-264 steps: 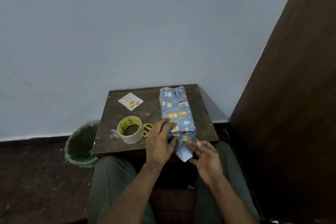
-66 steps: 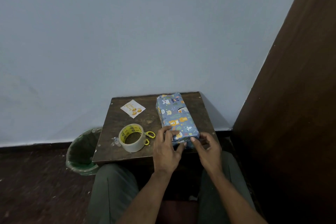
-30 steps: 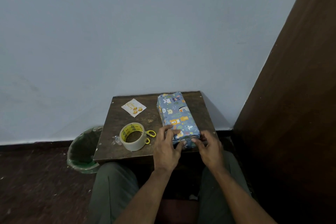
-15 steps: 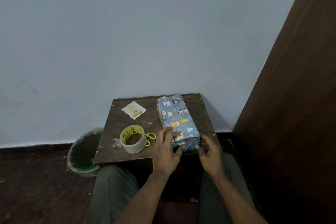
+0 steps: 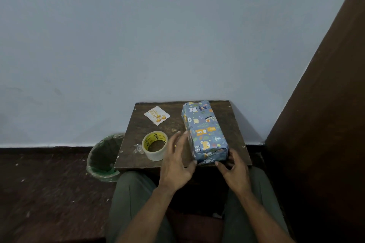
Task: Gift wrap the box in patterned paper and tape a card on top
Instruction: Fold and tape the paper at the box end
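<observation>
Your wrapped box (image 5: 204,131) lies on the right half of the tabletop (image 5: 138,134), its long axis running away from you toward the wall. Your right hand (image 5: 234,171) curls its fingers (image 5: 219,163) round the near end's right corner. Your left hand (image 5: 175,161) hovers just left of the box with fingers straight and apart, holding nothing, thumb at the near corner. The tape roll (image 5: 155,145) sits just left of that hand, so it is the nearer one to reach it. The card (image 5: 157,115) lies farther back, toward the wall.
</observation>
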